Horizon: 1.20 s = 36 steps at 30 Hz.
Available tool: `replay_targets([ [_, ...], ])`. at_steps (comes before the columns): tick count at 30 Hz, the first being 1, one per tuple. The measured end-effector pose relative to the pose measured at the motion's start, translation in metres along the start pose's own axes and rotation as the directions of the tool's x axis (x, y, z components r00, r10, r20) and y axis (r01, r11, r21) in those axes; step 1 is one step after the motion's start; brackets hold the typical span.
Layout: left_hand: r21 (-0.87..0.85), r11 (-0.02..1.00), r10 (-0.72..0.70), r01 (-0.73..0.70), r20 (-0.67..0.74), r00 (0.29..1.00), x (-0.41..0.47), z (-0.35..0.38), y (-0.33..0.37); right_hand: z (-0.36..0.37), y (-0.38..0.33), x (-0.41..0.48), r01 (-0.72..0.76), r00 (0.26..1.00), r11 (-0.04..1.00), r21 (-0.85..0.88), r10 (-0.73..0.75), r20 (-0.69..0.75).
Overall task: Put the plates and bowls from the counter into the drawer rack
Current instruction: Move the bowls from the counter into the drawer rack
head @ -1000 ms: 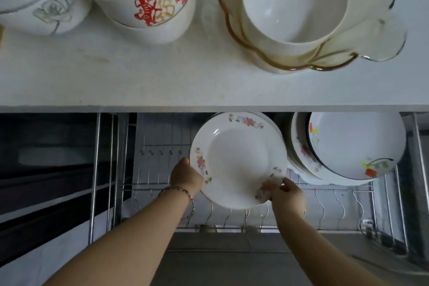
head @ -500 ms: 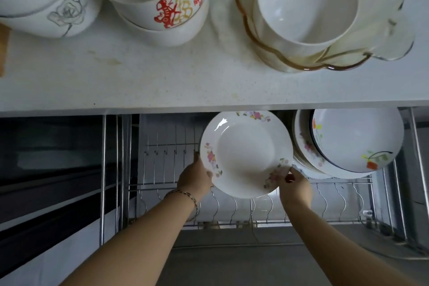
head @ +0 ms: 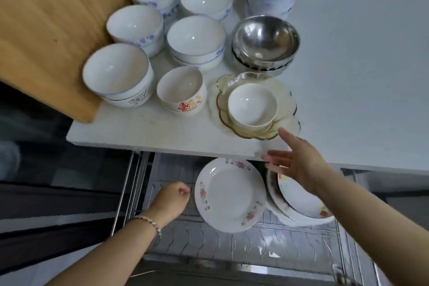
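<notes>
Floral plate [head: 229, 195] standing on edge in drawer rack [head: 232, 244], face tilted up toward camera, just left of other racked plates [head: 299, 199]. Left hand [head: 170, 201] beside its rim, grip curled together, empty. Right hand [head: 298, 162] spread apart, fingers near glass dish [head: 255, 132]. White surface [head: 359, 76] crowded with bowls [head: 196, 39]; wooden board [head: 46, 30] at left.

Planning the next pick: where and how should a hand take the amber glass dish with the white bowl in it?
Judging by its pose, take the amber glass dish at its scalloped rim on the near-right edge, where the right hand is already open beside it. The white bowl fills its middle, so a grip from above is blocked. The rim flares outward: thumb on top, fingers under. Support the underside, as the bowl sits loose inside.
</notes>
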<state>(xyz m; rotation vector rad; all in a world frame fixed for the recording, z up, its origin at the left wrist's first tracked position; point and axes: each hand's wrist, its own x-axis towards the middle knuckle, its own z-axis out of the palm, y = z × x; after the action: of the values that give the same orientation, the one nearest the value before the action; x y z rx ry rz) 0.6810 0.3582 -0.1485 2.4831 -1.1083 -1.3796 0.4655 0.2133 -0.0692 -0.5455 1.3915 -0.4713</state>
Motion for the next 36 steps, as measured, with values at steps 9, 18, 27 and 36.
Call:
replay_targets([
  [9, -0.179, 0.982, -0.075, 0.065, -0.047, 0.996, -0.047, -0.006, -0.005, 0.017, -0.001, 0.010, 0.059, 0.998, 0.946, 0.319, -0.049, -0.039],
  [18, -0.199, 0.972, -0.144, 0.128, -0.068, 0.987, -0.049, -0.010, -0.043, -0.036, 0.035, -0.067, 0.036, 0.990, 0.988, -0.148, -0.015, 0.140],
  [27, -0.082, 0.981, -0.190, 0.176, -0.216, 0.958, 0.019, -0.057, -0.119, 0.056, 0.150, -0.022, -0.154, 0.984, 0.922, -0.355, 0.175, 0.028],
  [36, 0.062, 0.983, -0.164, 0.174, -0.136, 0.977, 0.097, -0.062, -0.171, 0.164, 0.203, 0.090, -0.171, 0.983, 0.967, -0.192, 0.152, -0.105],
])
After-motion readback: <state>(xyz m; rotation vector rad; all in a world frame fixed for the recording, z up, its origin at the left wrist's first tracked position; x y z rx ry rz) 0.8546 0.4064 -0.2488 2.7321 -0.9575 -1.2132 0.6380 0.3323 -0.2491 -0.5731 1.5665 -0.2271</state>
